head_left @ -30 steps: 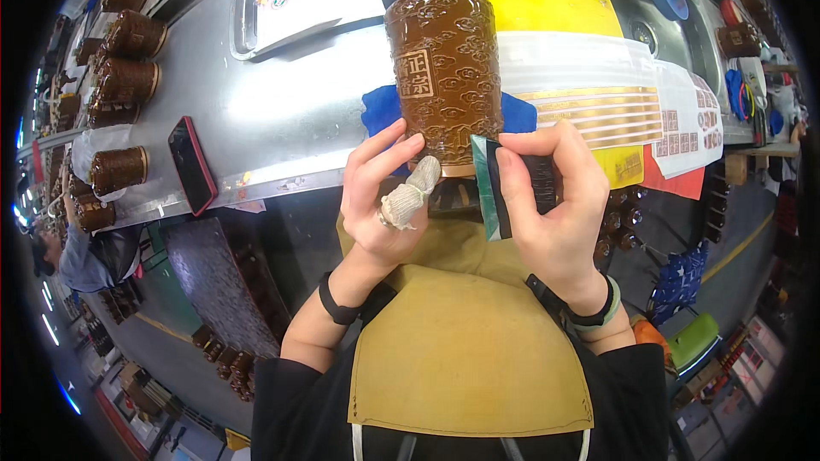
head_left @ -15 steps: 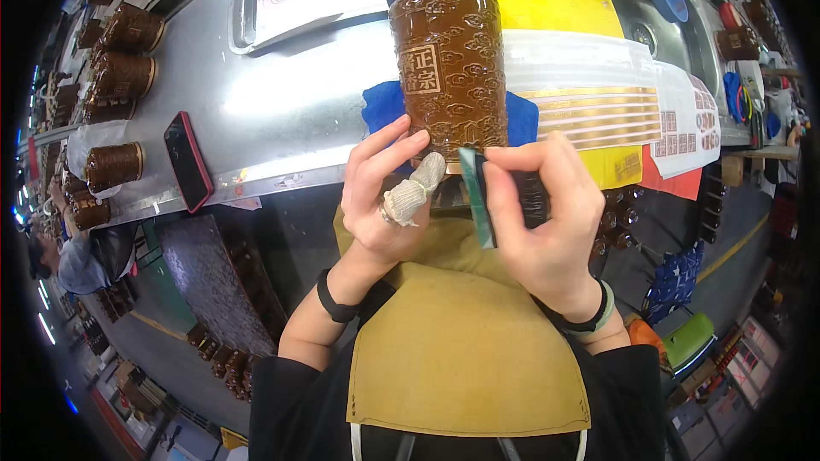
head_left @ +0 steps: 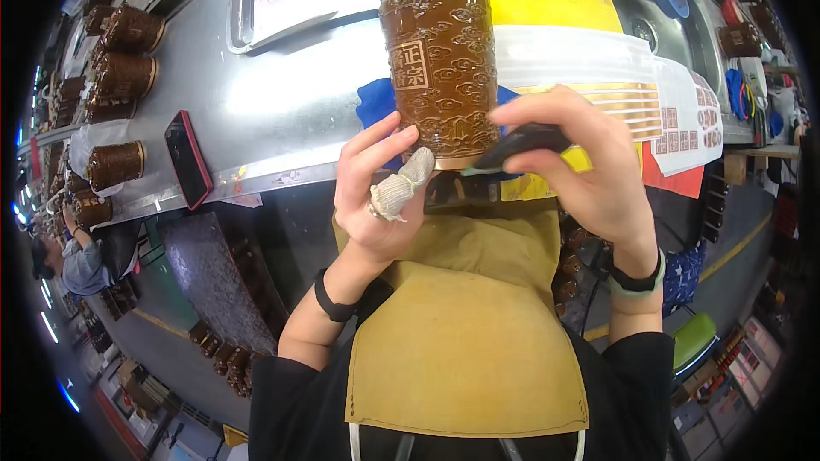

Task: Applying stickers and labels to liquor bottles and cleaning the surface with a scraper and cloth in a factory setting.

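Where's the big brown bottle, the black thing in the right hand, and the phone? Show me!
Brown bottle [head_left: 444,64]: head view, middle of its bumpy side.
Black thing [head_left: 531,141]: head view, its dark surface between thumb and fingers.
Phone [head_left: 189,160]: head view, middle of its dark screen.

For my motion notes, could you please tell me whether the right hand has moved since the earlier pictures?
Yes, forward and rightward: the right hand now covers more of the gold-striped sheet.
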`<state>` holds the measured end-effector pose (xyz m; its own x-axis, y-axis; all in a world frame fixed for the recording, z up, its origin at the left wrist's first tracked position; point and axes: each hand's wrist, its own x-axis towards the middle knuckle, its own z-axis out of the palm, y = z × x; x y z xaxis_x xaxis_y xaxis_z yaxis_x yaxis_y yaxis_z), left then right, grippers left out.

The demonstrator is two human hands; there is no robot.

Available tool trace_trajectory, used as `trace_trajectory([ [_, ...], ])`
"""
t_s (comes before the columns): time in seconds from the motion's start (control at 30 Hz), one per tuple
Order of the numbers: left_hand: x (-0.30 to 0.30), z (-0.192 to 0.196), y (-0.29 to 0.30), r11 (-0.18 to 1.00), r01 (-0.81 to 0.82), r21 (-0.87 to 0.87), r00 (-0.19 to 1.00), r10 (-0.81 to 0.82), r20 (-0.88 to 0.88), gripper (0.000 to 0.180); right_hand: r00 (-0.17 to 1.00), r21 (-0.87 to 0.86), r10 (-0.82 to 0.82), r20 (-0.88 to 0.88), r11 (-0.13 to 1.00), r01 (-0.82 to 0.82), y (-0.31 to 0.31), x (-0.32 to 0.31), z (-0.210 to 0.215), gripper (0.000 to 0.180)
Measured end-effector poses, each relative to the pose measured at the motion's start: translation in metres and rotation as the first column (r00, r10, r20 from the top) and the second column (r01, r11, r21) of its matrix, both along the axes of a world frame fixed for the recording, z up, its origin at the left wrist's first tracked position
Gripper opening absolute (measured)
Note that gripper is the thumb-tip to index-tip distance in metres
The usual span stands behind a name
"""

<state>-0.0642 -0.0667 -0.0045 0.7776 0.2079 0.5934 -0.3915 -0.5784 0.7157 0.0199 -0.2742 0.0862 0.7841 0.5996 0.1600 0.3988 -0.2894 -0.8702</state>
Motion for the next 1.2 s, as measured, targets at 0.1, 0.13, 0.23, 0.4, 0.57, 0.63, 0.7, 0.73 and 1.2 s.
trace_trajectory([
  [0.1,-0.001,0.002,0.0,1.0,0.003,-0.024,1.0,-0.004,-0.024,0.029,0.965,-0.005,-0.116,0.236,0.993,0.12,0.004,0.019,-0.011,0.037],
  [0.13,-0.002,0.002,0.002,0.999,0.016,-0.037,0.999,-0.018,-0.034,0.03,0.932,0.026,-0.183,0.314,0.982,0.184,0.004,0.024,-0.012,0.035],
  [0.23,-0.005,-0.001,0.002,0.992,0.048,-0.115,0.997,-0.054,-0.053,0.034,0.982,0.163,-0.028,-0.188,0.985,0.059,0.003,0.012,-0.002,0.03],
  [0.4,-0.007,-0.011,0.008,0.981,0.106,-0.161,0.992,-0.116,-0.052,0.044,0.841,0.159,-0.384,0.381,0.923,0.35,-0.003,0.031,-0.021,0.027],
  [0.57,-0.011,-0.014,0.013,0.966,0.165,-0.202,0.979,-0.185,-0.084,0.037,0.864,0.366,-0.478,0.158,0.841,0.398,-0.025,0.025,-0.03,0.027],
  [0.63,-0.008,-0.009,0.024,0.977,0.211,0.016,0.975,-0.209,-0.075,0.051,0.844,0.329,-0.521,0.129,0.825,0.459,-0.034,0.015,-0.036,0.028],
  [0.7,0.002,0.008,0.027,0.978,0.202,-0.056,0.972,-0.208,-0.113,0.056,0.849,0.334,-0.527,0.049,0.809,0.483,-0.044,0.006,-0.045,0.03],
  [0.73,0.007,0.016,0.027,0.975,0.184,-0.128,0.967,-0.203,-0.155,0.062,0.851,0.337,-0.524,-0.033,0.796,0.503,-0.047,0.001,-0.048,0.032],
  [1.2,0.087,0.057,0.028,0.522,-0.077,-0.85,0.495,-0.72,-0.487,0.06,0.834,0.509,-0.356,-0.422,0.668,0.543,-0.066,0.002,-0.044,0.013],
])
